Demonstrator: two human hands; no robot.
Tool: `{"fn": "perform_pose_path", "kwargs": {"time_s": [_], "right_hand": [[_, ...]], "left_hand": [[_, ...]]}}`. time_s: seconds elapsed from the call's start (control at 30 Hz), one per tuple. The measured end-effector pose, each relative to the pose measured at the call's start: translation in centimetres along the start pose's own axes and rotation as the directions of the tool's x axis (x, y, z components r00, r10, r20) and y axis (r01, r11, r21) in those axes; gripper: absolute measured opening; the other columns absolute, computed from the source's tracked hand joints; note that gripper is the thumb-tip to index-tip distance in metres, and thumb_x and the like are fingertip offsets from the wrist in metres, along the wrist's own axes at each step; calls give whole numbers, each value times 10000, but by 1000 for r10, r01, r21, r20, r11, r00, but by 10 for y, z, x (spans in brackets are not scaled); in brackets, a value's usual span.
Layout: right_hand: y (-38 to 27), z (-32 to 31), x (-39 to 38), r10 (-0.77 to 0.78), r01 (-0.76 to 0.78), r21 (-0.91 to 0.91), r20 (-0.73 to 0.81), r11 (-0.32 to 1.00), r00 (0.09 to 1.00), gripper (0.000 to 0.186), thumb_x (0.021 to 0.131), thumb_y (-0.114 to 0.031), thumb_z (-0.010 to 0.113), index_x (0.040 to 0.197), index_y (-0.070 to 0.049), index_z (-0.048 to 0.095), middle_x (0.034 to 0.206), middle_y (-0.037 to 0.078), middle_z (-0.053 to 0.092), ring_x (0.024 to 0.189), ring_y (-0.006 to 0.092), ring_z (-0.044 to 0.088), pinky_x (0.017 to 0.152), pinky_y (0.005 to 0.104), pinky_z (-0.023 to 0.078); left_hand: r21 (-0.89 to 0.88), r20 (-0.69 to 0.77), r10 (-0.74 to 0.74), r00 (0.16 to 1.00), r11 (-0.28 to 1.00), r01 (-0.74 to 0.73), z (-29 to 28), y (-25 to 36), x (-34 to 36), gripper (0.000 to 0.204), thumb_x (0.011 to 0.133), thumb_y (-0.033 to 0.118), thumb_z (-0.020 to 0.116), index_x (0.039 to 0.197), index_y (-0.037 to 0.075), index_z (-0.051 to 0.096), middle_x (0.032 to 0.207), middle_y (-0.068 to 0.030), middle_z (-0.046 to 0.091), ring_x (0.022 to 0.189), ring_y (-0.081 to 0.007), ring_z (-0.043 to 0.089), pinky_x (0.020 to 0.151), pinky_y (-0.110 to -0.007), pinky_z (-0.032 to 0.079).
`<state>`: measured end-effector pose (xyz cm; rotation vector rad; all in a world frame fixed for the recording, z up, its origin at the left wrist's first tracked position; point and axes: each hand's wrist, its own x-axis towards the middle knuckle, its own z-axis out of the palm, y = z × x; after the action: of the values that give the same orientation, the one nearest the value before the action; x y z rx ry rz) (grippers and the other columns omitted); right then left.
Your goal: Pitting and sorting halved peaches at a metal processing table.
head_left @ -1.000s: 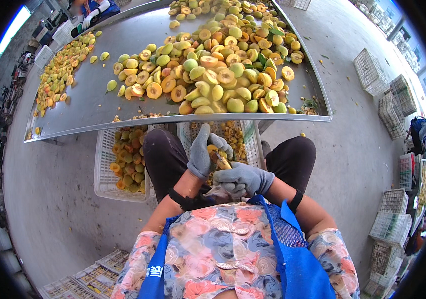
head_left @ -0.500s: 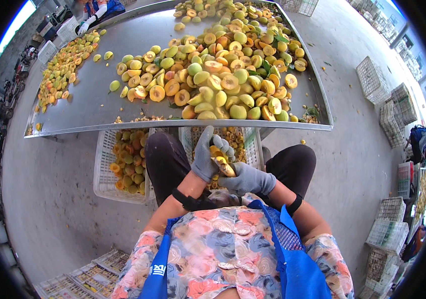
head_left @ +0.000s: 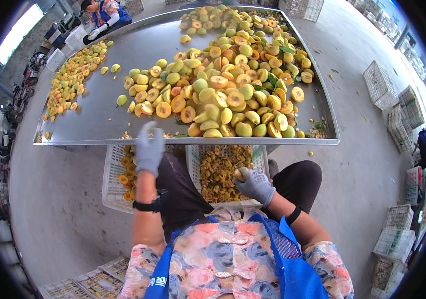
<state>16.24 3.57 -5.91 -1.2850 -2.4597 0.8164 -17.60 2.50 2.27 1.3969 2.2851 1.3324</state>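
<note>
My left hand [head_left: 149,152], in a grey glove, is raised at the near edge of the metal table [head_left: 104,99]. Its fingers point away from me and are smeared by motion, so whether they hold anything is unclear. Over a white crate [head_left: 191,172] of pitted, cup-like fruit halves [head_left: 223,172], my gloved right hand [head_left: 255,186] is closed round a small tan, wood-coloured tool [head_left: 239,175]. Only its end shows. On the table lies a large heap of yellow-green stone fruit [head_left: 223,89], many cut in half with brown pits showing.
Another white crate [head_left: 110,182] with fruit stands partly behind my left arm. More fruit [head_left: 68,84] lies along the table's left side, near a seated person [head_left: 105,17] in a blue vest. Stacked crates [head_left: 392,231] stand at the right. Scattered pits line the table's raised rim.
My hands, together over the crate before, are now apart. The left has swung left and forward to the table edge; the right has moved slightly right. The yellow fruit between them no longer shows.
</note>
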Motion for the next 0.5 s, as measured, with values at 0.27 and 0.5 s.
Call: {"fn": "perform_pose_path", "kwargs": {"time_s": [0.27,0.5], "right_hand": [[9,11,-6,49,-49,161,8,986,999,264,865,-337,652,931,-83,619,778,213,667,766,409,659,676,516,512],[3,-22,-11,222,-226,244,45,943,974,303,876,-346,652,953,-56,620,834,220,677,810,413,660,693,490,515]], "left_hand": [[375,372,-209,905,925,60,123,0,16,615,817,334,634,1353,60,508,1212,-252,622,1127,-401,596,987,-446,445],[-694,397,-147,906,598,401,75,22,0,365,904,264,604,1167,10,616,1081,-118,675,931,-248,667,757,-340,564]]}}
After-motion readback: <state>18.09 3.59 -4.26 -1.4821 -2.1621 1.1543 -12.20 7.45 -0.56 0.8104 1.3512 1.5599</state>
